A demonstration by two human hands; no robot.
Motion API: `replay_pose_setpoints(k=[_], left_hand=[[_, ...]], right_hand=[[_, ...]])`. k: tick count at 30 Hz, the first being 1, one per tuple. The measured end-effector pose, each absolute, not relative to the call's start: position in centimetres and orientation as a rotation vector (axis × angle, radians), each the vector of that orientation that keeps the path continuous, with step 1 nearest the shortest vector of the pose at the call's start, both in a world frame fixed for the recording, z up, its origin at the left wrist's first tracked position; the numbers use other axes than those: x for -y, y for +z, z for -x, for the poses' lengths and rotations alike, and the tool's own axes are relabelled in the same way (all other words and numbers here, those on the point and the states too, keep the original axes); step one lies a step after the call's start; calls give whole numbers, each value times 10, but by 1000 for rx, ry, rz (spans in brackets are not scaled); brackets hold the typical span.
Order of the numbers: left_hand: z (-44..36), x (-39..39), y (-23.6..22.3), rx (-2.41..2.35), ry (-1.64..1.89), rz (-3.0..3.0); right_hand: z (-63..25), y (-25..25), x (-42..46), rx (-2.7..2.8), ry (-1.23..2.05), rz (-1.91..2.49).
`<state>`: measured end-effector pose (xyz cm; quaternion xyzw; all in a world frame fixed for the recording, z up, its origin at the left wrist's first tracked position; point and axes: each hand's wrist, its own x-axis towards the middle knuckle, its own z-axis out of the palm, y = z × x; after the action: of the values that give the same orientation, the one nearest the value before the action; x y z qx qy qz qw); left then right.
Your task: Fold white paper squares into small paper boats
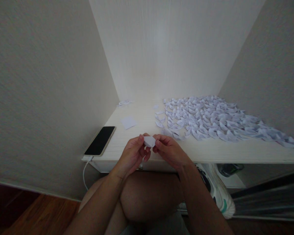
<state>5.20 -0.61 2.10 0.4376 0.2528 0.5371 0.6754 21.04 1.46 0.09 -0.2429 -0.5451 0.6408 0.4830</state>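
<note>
Between my two hands, just above the front edge of the white table, is a small folded piece of white paper (149, 141). My left hand (136, 150) pinches its left end between thumb and fingers. At the paper's right end, the thumb and fingertips of my right hand (167, 147) are closed on it. A flat square of white paper (128, 122) lies on the table beyond my left hand. Many folded white paper pieces (210, 119) cover the right side of the table, the closest of them just past my right hand.
A phone (100, 141) with a white cable (84, 174) plugged in lies at the table's left edge. Small paper bits (125, 102) sit in the back left corner. Walls enclose the left, back and right. Under the tabletop (235, 153) a shoe (218, 191) shows on the right.
</note>
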Motion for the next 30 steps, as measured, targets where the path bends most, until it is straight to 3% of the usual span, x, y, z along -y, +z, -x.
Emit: replay_pose_setpoints(k=[12, 16, 21, 30], left_hand=[[-30, 4, 17, -559, 920, -920], [-31, 3, 16, -596, 1081, -992], [-35, 7, 23, -680, 1442, -1329], [-40, 12, 22, -899, 1495, -1337]], right_hand=[[-219, 9, -15, 1629, 1194, 697], [-220, 15, -11, 1627, 1026, 820], [-217, 23, 13, 1534, 1137, 801], [-199, 9, 32, 1374, 835, 898]])
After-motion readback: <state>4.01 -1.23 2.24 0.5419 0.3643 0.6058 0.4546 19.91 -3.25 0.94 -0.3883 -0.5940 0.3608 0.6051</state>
